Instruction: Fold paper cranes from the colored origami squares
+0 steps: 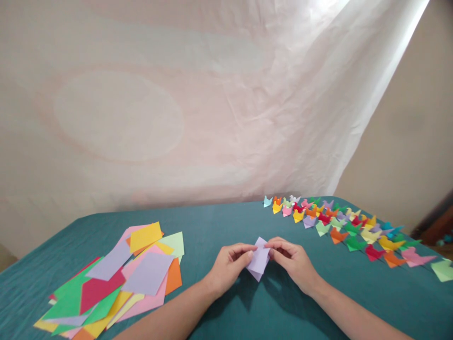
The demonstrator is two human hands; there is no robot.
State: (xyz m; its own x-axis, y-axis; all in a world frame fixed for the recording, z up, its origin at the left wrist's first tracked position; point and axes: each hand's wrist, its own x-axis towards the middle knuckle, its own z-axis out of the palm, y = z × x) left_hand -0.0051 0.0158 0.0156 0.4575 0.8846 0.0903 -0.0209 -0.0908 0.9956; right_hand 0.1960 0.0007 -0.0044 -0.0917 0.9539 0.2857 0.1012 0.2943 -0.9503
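Note:
A small folded piece of lavender origami paper is held up between my two hands, just above the green cloth. It is roughly diamond-shaped, with one corner pointing down and layers showing at the lower edge. My left hand pinches its left side between thumb and fingers. On the opposite side, my right hand grips the upper right edge the same way. Parts of the paper's side edges are hidden behind my fingertips.
Loose coloured paper sheets lie in an overlapping pile at the left. Rows of small folded paper birds stand along the right side. A dark green cloth covers the table, and a pale sheet hangs behind it.

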